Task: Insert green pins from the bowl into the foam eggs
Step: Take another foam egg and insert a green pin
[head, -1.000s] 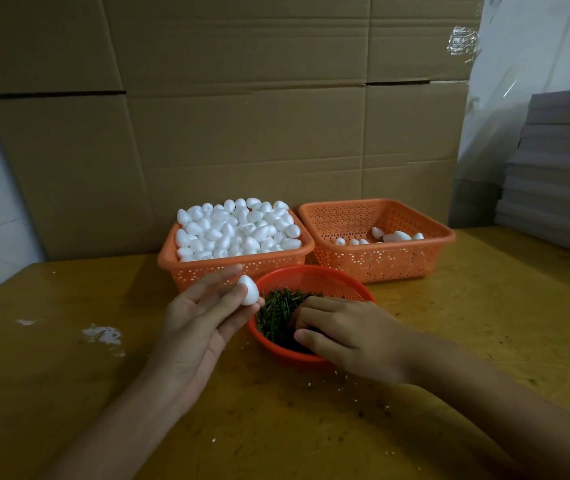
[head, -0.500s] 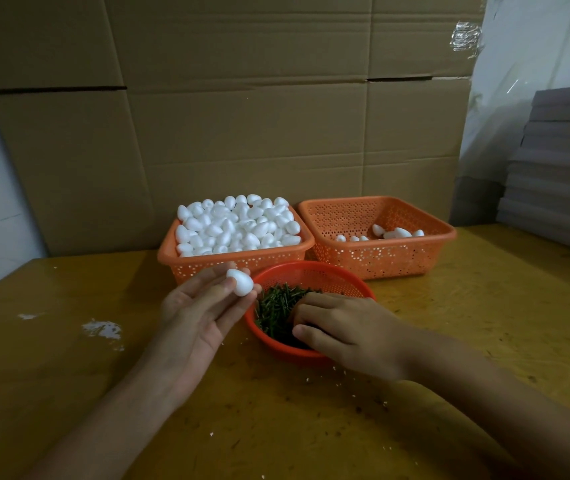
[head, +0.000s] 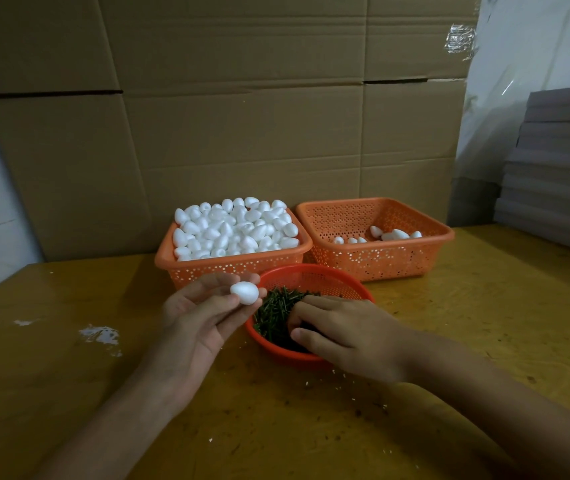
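A single foam egg (head: pixel 244 292) is pinched between the thumb and fingertips of the left hand (head: pixel 200 313), which is held palm-up just left of centre in the frame, beside the left rim of the red bowl (head: pixel 345 283). The egg is held lying on its side, above the table (head: pixel 484 306). The right hand (head: pixel 342 327) is laid palm-down over the bowl, right of centre, with its fingers bent down into the heap of green pins (head: pixel 274 308). Whether a pin is caught between the fingertips cannot be told, since they are hidden. The two hands are kept apart, with the pins seen between them.

Behind the bowl, in the middle of the frame, two orange baskets are set side by side on the table. The left basket (head: pixel 167 259) is heaped above its rim with loose eggs (head: pixel 235 226), while only a few eggs (head: pixel 392 234) are held in the bottom of the right basket (head: pixel 380 263). The bowl is placed just in front of the gap between them. White crumbs (head: pixel 99 334) are scattered on the table at the lower left. The background is filled by cardboard sheets (head: pixel 242 133), and a stack of grey boards (head: pixel 560 168) is seen at the right edge.
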`<state>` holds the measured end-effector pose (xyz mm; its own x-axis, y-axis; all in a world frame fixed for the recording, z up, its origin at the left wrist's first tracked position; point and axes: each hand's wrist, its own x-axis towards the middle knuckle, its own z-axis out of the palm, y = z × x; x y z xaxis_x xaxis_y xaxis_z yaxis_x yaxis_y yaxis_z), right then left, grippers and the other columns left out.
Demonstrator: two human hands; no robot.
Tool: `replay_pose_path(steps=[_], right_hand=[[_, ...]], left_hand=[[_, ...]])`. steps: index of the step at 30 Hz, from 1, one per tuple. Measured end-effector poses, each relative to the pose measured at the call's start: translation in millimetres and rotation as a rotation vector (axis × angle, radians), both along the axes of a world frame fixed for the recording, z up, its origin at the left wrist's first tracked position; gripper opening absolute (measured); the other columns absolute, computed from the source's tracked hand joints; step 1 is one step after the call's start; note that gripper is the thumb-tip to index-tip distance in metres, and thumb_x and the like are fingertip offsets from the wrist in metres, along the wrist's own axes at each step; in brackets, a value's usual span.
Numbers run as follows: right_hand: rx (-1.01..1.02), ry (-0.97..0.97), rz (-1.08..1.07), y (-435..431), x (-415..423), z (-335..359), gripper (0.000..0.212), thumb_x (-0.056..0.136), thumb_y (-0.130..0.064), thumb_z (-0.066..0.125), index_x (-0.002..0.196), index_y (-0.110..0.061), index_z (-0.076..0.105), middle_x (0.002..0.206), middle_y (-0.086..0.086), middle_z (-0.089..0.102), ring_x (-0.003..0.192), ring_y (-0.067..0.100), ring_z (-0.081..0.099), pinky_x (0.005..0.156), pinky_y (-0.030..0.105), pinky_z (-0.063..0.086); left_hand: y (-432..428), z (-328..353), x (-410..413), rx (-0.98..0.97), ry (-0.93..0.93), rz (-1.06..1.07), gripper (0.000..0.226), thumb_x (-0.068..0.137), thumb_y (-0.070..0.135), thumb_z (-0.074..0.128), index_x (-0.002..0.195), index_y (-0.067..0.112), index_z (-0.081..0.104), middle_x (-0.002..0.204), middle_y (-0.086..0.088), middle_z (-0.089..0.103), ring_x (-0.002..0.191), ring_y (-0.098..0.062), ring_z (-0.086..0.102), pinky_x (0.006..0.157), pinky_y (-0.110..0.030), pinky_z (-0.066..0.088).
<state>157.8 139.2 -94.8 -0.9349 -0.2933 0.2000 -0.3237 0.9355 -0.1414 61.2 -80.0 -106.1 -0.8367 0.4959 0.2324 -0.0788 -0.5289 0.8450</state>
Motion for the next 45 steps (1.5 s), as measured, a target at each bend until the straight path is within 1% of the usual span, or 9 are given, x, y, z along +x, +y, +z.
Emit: replay_pose_path(steps=[2, 5, 10, 15, 21, 24, 33, 39, 45], right_hand=[[0.003, -0.007, 0.004, -0.3, 0.8, 0.8, 0.029, 0.110, -0.045, 0.033, 0.116, -0.027, 0.055, 0.109, -0.014, 0.053, 0.095, 0.002, 0.048, 0.080, 0.034, 0.045], [0.005, -0.039, 0.003, -1.1, 1.5, 3.3, 0.030, 0.110, -0.046, 0.034, 0.114, -0.027, 0.057, 0.109, -0.013, 0.052, 0.098, 0.002, 0.049, 0.082, 0.037, 0.046], [-0.038, -0.080, -0.007, 0.5, 1.3, 5.8, 0.030, 0.108, -0.047, 0.041, 0.110, -0.024, 0.061, 0.108, -0.013, 0.053, 0.098, 0.005, 0.053, 0.083, 0.037, 0.046], [-0.041, -0.078, -0.001, 0.8, 0.3, 5.1, 0.030, 0.108, -0.047, 0.041, 0.110, -0.025, 0.061, 0.109, -0.013, 0.053, 0.100, 0.006, 0.054, 0.084, 0.039, 0.047], [-0.027, -0.070, -0.009, 0.3, 1.3, 4.5, 0.030, 0.109, -0.046, 0.040, 0.111, -0.024, 0.060, 0.110, -0.013, 0.053, 0.099, 0.004, 0.052, 0.084, 0.040, 0.047], [-0.026, -0.067, -0.007, -0.1, 1.1, 4.6, 0.029, 0.109, -0.045, 0.040, 0.111, -0.024, 0.060, 0.110, -0.013, 0.053, 0.100, 0.005, 0.052, 0.085, 0.041, 0.047], [-0.020, -0.060, -0.002, 0.1, 0.0, 4.1, 0.029, 0.109, -0.045, 0.040, 0.108, -0.023, 0.059, 0.109, -0.011, 0.053, 0.100, 0.007, 0.053, 0.085, 0.042, 0.048], [-0.026, -0.054, 0.007, 0.0, 0.3, 4.3, 0.029, 0.109, -0.044, 0.040, 0.109, -0.023, 0.059, 0.110, -0.011, 0.053, 0.102, 0.008, 0.053, 0.087, 0.044, 0.048], [-0.026, -0.052, 0.007, 0.8, 0.1, 3.7, 0.029, 0.110, -0.044, 0.039, 0.109, -0.023, 0.059, 0.109, -0.013, 0.052, 0.097, 0.002, 0.049, 0.083, 0.042, 0.047]], left_hand=[[-0.9, -0.8, 1.4, -0.029, 0.067, -0.017, 0.021, 0.079, -0.002, 0.070, 0.090, 0.011, 0.082, 0.121, -0.026, 0.073, 0.114, -0.040, 0.073, 0.086, -0.033, 0.063], [-1.9, 0.5, 5.6, -0.104, 0.216, -0.023, 0.017, 0.077, 0.004, 0.080, 0.092, 0.011, 0.081, 0.120, -0.024, 0.074, 0.116, -0.039, 0.072, 0.091, -0.034, 0.061], [-2.2, 1.3, 9.5, -0.161, 0.315, -0.001, 0.021, 0.078, 0.002, 0.075, 0.095, 0.012, 0.082, 0.119, -0.021, 0.076, 0.115, -0.038, 0.073, 0.091, -0.034, 0.061], [-2.1, 1.8, 9.4, -0.145, 0.295, -0.011, 0.020, 0.079, 0.003, 0.074, 0.094, 0.012, 0.082, 0.118, -0.023, 0.076, 0.115, -0.038, 0.073, 0.090, -0.034, 0.061], [-1.0, 4.1, 10.0, -0.112, 0.236, -0.033, 0.020, 0.079, 0.013, 0.078, 0.099, 0.012, 0.081, 0.118, -0.026, 0.074, 0.110, -0.041, 0.074, 0.085, -0.032, 0.063], [0.4, 3.4, 9.9, -0.104, 0.225, -0.029, 0.019, 0.086, 0.006, 0.070, 0.100, 0.012, 0.081, 0.118, -0.027, 0.074, 0.108, -0.041, 0.074, 0.083, -0.031, 0.063], [-2.9, 3.1, 7.8, -0.142, 0.266, -0.043, 0.022, 0.074, 0.018, 0.080, 0.096, 0.014, 0.082, 0.116, -0.025, 0.076, 0.112, -0.038, 0.074, 0.086, -0.034, 0.062], [-3.8, 1.8, 7.8, -0.169, 0.308, -0.029, 0.020, 0.077, 0.003, 0.074, 0.092, 0.013, 0.083, 0.115, -0.023, 0.076, 0.114, -0.034, 0.073, 0.088, -0.031, 0.061], [-4.3, 2.8, 9.3, -0.205, 0.371, -0.037, 0.019, 0.077, 0.004, 0.080, 0.092, 0.016, 0.083, 0.115, -0.020, 0.077, 0.118, -0.031, 0.072, 0.091, -0.027, 0.058]])
